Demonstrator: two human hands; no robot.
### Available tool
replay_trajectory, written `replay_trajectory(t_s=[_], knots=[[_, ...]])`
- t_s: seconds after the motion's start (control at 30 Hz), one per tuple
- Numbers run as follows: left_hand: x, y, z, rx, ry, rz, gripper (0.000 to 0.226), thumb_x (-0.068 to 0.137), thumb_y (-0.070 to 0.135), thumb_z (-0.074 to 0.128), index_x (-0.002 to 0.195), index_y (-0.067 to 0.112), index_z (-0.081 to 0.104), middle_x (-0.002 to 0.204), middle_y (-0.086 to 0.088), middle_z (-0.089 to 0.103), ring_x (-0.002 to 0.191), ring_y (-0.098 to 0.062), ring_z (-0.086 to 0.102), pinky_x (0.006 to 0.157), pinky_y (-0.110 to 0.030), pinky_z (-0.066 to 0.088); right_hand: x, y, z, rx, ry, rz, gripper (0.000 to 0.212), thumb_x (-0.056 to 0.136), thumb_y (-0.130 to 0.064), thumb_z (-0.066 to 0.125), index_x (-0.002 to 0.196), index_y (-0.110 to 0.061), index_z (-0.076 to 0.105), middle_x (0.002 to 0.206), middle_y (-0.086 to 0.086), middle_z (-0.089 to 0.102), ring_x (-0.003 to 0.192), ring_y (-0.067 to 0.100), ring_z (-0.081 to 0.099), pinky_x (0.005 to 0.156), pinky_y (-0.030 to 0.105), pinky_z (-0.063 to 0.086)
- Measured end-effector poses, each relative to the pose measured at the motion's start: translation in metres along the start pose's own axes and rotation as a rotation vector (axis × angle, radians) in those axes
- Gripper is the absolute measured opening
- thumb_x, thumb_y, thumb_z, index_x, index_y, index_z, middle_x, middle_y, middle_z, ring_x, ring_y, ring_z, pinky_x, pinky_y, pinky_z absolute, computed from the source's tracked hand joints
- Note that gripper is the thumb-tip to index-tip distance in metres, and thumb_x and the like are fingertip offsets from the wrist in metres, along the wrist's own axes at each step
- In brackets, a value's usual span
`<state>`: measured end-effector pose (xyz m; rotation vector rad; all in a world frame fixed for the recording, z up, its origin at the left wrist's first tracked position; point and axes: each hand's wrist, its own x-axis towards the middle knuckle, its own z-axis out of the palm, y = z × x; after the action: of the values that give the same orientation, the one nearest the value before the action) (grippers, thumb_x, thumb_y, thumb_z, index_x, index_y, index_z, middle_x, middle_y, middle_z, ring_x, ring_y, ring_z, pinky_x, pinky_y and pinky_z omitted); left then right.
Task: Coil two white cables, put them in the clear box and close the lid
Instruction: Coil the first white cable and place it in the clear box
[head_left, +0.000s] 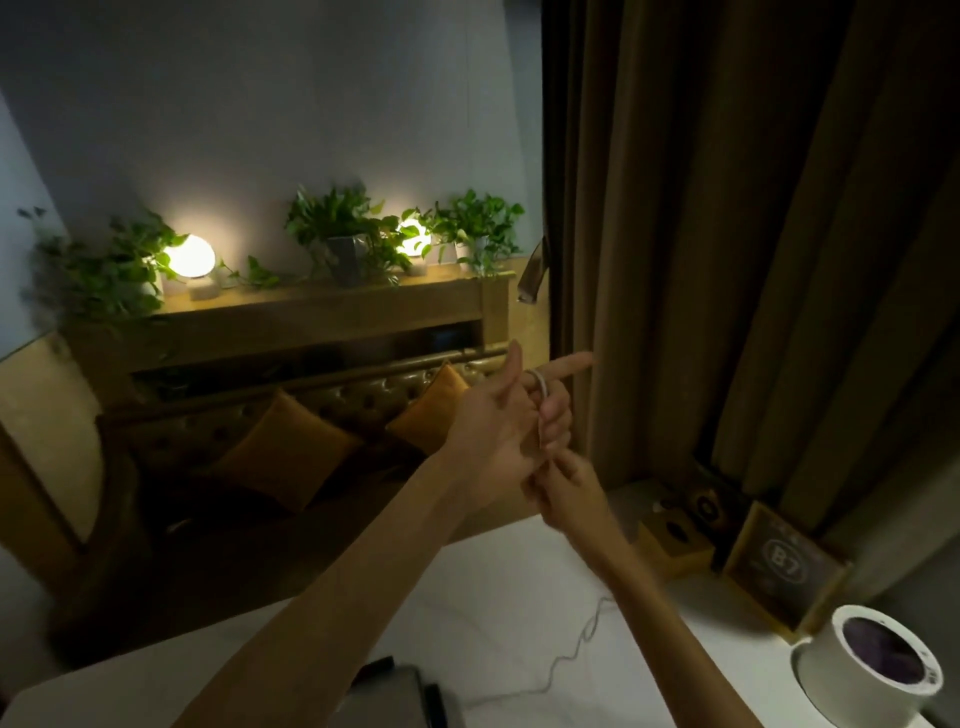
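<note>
Room to move is wide on the left, over the dark sofa (358, 397) past the table's far edge. The white table (493, 582) runs from the bottom left corner up to the curtain (753, 260), and its far edge passes under both arms. On the right the room is tight: the curtain hangs just beside the hands.

The left hand (498, 421) is held up over that far edge, with the thumb up, the first finger pointing at the curtain and the other fingers curled. The cable (541, 388) is looped round those fingers. The right hand (563, 491) is just under the left one, touching it, and pinches the cable's lower part. The rest of the cable lies in wiggles on the table, left of the right arm.

The hands hide most of the loops, so I cannot count them. A grey thing (395, 699) at the bottom edge is cut off and partly behind the left arm. I cannot tell if it is the clear box.

Near the right edge stand a white pot (831, 670), a framed sign (787, 569) and a wooden box (675, 545), all close to the curtain. Plants (343, 218) and two lit lamps (189, 255) sit on a shelf (322, 306) behind the sofa.
</note>
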<state>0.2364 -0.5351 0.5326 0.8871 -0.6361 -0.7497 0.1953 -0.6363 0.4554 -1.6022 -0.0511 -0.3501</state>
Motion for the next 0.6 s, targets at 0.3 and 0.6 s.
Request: replay_trajectory(t_s=[0.3, 0.6], knots=[[-0.009, 0.013, -0.032, 0.345, 0.174, 0.060, 0.041, 0.093, -0.001, 0.042, 0.132, 0.006, 0.049, 0.104, -0.008, 0.064, 0.100, -0.022, 0.060, 0.098, -0.035, 0.047, -0.041, -0.032, -0.002, -0.868, -0.215, -0.394, 0.018, 0.097, -0.032, 0.043, 0.100, -0.029, 0.060, 0.076, -0.015, 0.060, 0.066, -0.001, 0.055, 0.058, 0.009, 0.039], [-0.038, 0.003, -0.010, 0.645, 0.163, -0.041, 0.025, 0.094, 0.026, 0.042, 0.086, 0.020, 0.066, 0.098, -0.018, 0.056, 0.097, -0.031, 0.054, 0.097, -0.048, 0.046, -0.033, -0.071, -0.028, -1.210, -0.030, -0.813, 0.029, 0.089, -0.038, 0.046, 0.096, -0.025, 0.071, 0.081, -0.004, 0.073, 0.062, 0.009, 0.065, 0.059, 0.013, 0.041]])
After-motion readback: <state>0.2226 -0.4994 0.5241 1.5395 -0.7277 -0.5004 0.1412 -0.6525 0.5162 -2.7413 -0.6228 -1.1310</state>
